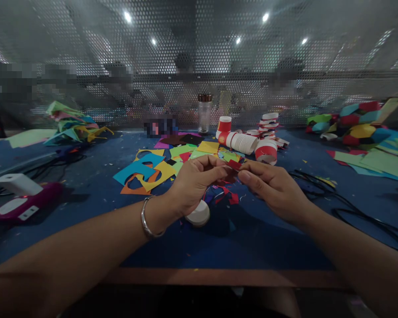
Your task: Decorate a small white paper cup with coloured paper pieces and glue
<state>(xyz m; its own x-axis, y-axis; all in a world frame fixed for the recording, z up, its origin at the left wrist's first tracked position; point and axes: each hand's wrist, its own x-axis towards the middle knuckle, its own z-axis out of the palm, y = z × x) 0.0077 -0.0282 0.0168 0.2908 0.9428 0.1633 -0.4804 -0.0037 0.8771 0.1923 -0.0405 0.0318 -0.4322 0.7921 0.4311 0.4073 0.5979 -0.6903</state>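
A small piece of red paper (pixel 234 164) is held between my two hands above the blue table. My left hand (pixel 199 179) pinches its left side with thumb and forefinger. On the right side, my right hand (pixel 268 183) grips it between thumb and fingers. Just below my left hand is a round white lid-like object (pixel 198 214). Red paper scraps (pixel 233 198) and other bits lie under the hands. Coloured sheets with round holes, such as a blue one (pixel 128 170) and a yellow one (pixel 166 170), lie to the left.
Paper cups (pixel 243 143) and a clear bottle (pixel 204 115) stand or lie at the back. A magenta power strip (pixel 49 194) with a white plug is at left. Black cables (pixel 348 212) and coloured paper (pixel 384 162) are at right. A perforated screen rises behind.
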